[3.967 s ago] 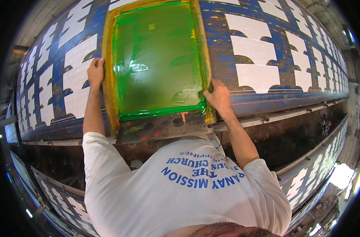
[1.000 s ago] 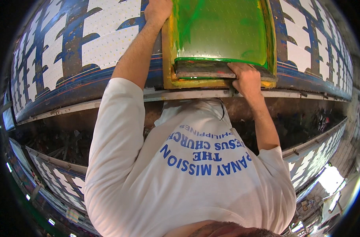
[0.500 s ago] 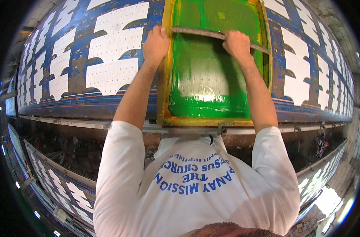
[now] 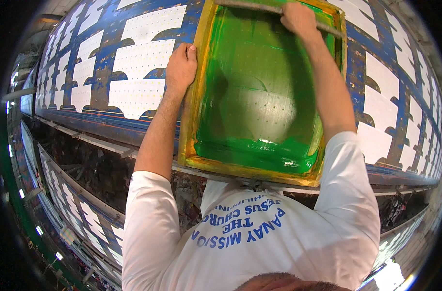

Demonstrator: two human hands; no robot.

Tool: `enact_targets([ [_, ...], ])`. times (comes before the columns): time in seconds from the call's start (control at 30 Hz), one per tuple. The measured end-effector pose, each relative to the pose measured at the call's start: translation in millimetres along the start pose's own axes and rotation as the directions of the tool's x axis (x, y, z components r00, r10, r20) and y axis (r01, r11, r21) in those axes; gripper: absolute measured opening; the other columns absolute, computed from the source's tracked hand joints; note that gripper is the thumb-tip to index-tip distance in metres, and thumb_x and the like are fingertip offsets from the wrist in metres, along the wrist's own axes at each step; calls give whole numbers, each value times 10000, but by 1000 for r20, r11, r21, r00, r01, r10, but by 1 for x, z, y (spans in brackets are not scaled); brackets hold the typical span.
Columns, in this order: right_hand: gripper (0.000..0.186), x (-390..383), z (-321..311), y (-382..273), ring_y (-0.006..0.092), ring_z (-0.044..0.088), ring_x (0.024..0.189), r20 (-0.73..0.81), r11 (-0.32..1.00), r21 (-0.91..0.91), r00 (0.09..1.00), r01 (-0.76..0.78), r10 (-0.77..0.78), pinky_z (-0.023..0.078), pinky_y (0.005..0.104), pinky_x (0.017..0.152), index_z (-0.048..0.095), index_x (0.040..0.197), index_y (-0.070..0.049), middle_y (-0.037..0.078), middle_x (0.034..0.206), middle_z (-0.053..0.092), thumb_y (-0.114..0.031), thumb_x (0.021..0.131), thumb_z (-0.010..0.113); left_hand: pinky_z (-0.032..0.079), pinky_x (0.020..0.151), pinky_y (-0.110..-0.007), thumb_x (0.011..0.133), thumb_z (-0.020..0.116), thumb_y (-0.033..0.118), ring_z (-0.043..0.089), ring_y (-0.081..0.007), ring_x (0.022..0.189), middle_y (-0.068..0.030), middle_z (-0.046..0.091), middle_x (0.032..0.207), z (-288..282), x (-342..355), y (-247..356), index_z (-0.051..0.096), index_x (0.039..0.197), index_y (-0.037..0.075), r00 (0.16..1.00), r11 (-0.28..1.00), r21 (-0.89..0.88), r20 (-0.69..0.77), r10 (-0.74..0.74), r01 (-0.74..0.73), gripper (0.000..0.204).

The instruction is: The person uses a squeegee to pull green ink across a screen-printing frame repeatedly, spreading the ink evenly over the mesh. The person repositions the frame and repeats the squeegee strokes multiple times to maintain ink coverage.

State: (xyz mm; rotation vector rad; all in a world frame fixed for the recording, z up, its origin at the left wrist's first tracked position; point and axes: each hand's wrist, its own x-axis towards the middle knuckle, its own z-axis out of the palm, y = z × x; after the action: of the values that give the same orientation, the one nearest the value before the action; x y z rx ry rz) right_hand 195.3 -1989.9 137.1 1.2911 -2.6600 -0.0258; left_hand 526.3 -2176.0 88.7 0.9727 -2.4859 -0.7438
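A printing screen with a yellow-stained wooden frame [image 4: 189, 131] lies in front of me, and wet green ink covers its mesh [image 4: 259, 97]. Closed around a long squeegee [image 4: 247, 6], my right hand [image 4: 298, 20] is near the screen's far end. The squeegee spans most of the frame's width, and its far side is partly cut off by the view's top edge. My left hand [image 4: 182, 67] grips the left side of the frame with fingers curled. Rows of dots show through the green mesh.
White cut pieces [image 4: 142, 53] with small dots lie in rows on a long blue, worn table [image 4: 102, 63], on both sides of the screen. A metal rail [image 4: 85, 138] runs along the table's near edge. Behind me stands another table with white pieces [image 4: 80, 208].
My right hand has pushed the squeegee away from me toward the screen's far end. My left hand stays at the frame's left side. The whole view has shifted and tilted slightly.
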Motion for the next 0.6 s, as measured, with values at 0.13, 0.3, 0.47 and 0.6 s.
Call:
enact_targets([
  [0.13, 246, -27, -6, -10, 423, 766, 934, -41, 997, 75, 999, 28, -25, 630, 516, 814, 790, 1028, -40, 223, 1007, 779, -195, 841, 759, 534, 921, -536, 1101, 494, 366, 680, -444, 1082, -213, 735, 1126, -1, -1, 3, 669, 1171, 65, 1000, 1000, 27, -14, -12, 12, 355],
  [0.3, 239, 19, -15, 11, 430, 762, 942, -108, 995, 86, 993, 50, -41, 623, 523, 829, 796, 986, -23, 242, 985, 775, -189, 824, 737, 531, 932, -532, 1116, 473, 375, 675, -437, 1101, -211, 723, 1150, 1, 0, 1, 648, 1183, 80, 1000, 999, 35, -4, 1, -1, 349],
  [0.47, 245, 63, -10, 22, 419, 759, 1003, -16, 992, 105, 997, -72, 74, 614, 517, 871, 816, 974, -26, 255, 1037, 772, -179, 809, 719, 529, 932, -529, 1124, 464, 371, 671, -437, 1111, -221, 718, 1157, 1, 2, -5, 637, 1181, 74, 1000, 998, 57, 19, -2, 1, 348],
  [0.6, 285, 76, -13, 26, 419, 760, 1007, 43, 995, 99, 999, 3, -7, 613, 517, 878, 818, 989, -17, 267, 1039, 771, -183, 782, 714, 524, 924, -525, 1124, 469, 363, 672, -450, 1093, -236, 719, 1130, 1, 5, -10, 647, 1167, 55, 999, 999, -5, 18, 42, -41, 359],
])
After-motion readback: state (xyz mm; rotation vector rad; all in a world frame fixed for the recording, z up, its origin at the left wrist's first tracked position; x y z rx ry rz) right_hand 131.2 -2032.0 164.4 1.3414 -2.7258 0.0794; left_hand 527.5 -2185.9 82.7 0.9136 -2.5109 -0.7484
